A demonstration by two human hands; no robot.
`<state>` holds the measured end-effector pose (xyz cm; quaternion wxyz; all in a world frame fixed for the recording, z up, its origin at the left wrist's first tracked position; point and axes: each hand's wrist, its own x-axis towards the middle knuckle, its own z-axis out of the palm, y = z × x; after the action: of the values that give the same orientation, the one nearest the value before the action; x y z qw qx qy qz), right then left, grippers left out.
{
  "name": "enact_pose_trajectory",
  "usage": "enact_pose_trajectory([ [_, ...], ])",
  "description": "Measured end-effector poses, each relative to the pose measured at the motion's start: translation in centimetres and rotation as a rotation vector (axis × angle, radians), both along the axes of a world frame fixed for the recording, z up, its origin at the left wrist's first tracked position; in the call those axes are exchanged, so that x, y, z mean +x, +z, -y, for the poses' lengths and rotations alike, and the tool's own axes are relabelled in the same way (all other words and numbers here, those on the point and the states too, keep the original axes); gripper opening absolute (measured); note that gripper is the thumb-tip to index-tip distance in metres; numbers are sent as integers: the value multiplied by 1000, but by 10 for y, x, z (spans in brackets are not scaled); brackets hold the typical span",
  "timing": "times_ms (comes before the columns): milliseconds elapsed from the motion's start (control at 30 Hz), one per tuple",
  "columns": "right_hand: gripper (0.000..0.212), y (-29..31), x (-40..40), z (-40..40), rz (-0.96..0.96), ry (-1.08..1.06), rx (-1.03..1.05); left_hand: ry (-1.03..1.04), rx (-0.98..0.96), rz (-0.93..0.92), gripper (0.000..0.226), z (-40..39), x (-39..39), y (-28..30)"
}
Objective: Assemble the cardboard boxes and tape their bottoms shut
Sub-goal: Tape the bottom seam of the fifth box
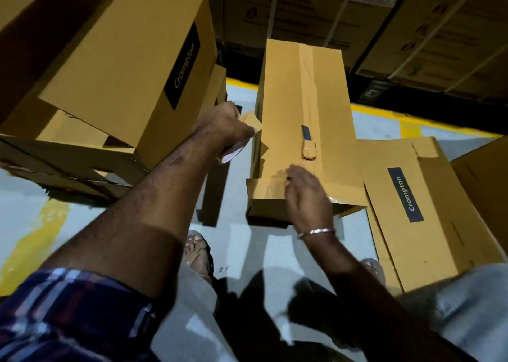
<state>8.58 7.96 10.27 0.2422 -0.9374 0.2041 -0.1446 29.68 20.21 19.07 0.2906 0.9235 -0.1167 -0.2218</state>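
Note:
A tall brown cardboard box (286,108) stands in front of me with its bottom facing up. A strip of brown tape (309,86) runs along the seam, and a small knife with a tape-wrapped handle (308,143) lies on it. My left hand (222,126) grips a roll of brown tape (233,151) beside the box's left edge, with a short tape end sticking out. My right hand (306,193) presses with straight fingers on the near end of the box, where tape folds over the edge.
Assembled Crompton boxes (115,59) are stacked at left. A flattened Crompton box (420,202) lies on the floor at right. Strapped cartons (412,31) form a wall behind. Grey floor with yellow lines (390,115); my sandalled feet (196,253) stand below.

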Motion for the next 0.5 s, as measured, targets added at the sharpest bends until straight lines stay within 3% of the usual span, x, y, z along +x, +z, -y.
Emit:
enact_pose_trajectory([
  [100,54,-22,3,-30,-260,249,-50,-14,6,12,50,0,-2,0],
  [500,61,-27,44,-46,-646,360,-521,-57,-11,-4,45,-1,-2,4],
])
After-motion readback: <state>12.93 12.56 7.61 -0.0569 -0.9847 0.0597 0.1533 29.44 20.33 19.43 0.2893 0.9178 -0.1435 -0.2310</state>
